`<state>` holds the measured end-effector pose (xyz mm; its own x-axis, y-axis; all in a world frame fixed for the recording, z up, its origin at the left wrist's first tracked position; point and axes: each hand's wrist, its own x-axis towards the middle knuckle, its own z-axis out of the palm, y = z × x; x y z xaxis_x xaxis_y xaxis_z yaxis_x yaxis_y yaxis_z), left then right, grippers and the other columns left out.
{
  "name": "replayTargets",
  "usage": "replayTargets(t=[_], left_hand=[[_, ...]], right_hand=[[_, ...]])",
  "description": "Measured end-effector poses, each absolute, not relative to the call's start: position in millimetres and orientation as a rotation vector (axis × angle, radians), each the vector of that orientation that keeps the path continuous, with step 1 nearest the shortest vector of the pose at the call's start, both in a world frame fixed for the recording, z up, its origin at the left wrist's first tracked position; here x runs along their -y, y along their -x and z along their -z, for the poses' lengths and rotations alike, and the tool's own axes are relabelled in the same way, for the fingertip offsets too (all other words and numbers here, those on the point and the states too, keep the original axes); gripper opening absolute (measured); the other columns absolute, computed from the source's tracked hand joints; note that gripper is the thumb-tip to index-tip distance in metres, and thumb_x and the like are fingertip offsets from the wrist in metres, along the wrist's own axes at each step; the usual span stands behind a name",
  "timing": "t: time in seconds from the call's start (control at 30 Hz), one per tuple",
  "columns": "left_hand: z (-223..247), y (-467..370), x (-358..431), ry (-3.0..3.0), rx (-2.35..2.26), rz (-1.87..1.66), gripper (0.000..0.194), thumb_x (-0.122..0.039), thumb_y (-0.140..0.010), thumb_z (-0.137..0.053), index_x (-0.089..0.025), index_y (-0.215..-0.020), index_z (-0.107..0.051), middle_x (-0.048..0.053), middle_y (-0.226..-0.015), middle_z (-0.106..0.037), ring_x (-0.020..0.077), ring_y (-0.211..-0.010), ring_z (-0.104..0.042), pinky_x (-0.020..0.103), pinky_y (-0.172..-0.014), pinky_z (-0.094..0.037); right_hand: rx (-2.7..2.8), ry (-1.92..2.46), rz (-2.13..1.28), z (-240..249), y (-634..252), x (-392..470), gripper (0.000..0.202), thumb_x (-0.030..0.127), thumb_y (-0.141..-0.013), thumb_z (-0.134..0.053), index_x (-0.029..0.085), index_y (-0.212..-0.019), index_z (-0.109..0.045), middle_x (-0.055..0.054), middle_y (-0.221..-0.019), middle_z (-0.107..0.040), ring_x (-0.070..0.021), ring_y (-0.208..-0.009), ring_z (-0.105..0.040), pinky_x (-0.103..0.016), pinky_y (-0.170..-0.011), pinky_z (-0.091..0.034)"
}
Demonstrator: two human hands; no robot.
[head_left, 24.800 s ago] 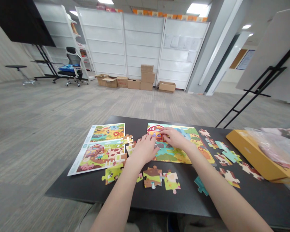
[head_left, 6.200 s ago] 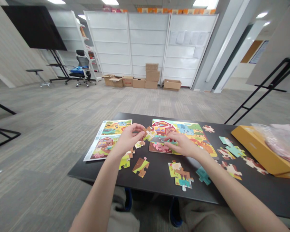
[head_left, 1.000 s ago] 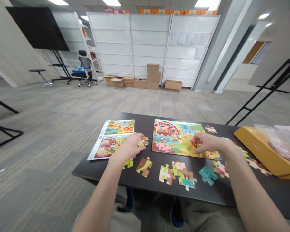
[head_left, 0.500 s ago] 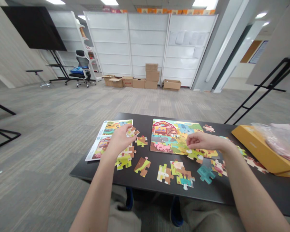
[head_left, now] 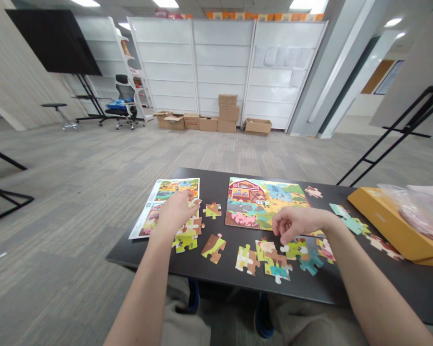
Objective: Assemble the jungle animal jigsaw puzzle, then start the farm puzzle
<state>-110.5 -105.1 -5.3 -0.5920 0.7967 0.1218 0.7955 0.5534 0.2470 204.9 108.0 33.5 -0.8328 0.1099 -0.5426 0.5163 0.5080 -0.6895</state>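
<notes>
My left hand [head_left: 178,211] reaches over the printed picture sheet [head_left: 144,226], thumb and fingers closed round a small brown and cream puzzle piece [head_left: 197,202] that they partly cover. Just below lie several pieces grouped together, with a green piece [head_left: 185,241] lowest. At the front edge of the farm puzzle board [head_left: 247,207], my right hand [head_left: 298,225] hovers with loosely curled fingers, the thumb apart from them. A green puzzle piece [head_left: 296,250] lies right under that thumb, against a teal piece [head_left: 311,262]; no piece shows between the fingers.
Loose pieces lie around the black table [head_left: 216,271]: a brown and green one [head_left: 213,248], a white and brown one [head_left: 248,259], and a joined cluster [head_left: 274,262]. A yellow box [head_left: 389,221] with plastic bags stands at the right.
My right hand has moved down and slightly left, and the green piece now lies off the board beside the teal piece. My left hand has shifted slightly down with its piece.
</notes>
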Motion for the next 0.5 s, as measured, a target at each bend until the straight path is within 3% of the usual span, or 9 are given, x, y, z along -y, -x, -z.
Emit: replayTargets(t=[0.3, 0.5], left_hand=[[-12.7, 102.3, 118.3, -1.423, -2.691, -0.445, 0.047, -0.056, -0.091, -0.052, -0.018, -0.11, -0.071, 0.014, -0.112, -0.075, 0.0346, -0.107, -0.068, 0.042, -0.091, -0.051], [-8.1, 105.9, 133.5, -1.711, -2.289, -0.542, 0.053, -0.049, -0.072, -0.074, -0.022, -0.117, -0.071, 0.008, -0.123, -0.072, 0.0313, -0.114, -0.065, 0.04, -0.1, -0.048]], right_hand=[[-2.404, -0.514, 1.186, -31.2, -204.5, -112.6, 0.047, 0.051, -0.063, -0.085, 0.017, -0.09, -0.067, -0.004, -0.077, -0.072, -0.019, -0.072, -0.067, -0.027, -0.064, -0.049], [-2.467, -0.496, 1.187, -33.7, -203.3, -112.7, 0.049, 0.054, -0.066, -0.083, 0.018, -0.094, -0.065, -0.004, -0.08, -0.071, -0.0191, -0.073, -0.066, -0.028, -0.066, -0.05]])
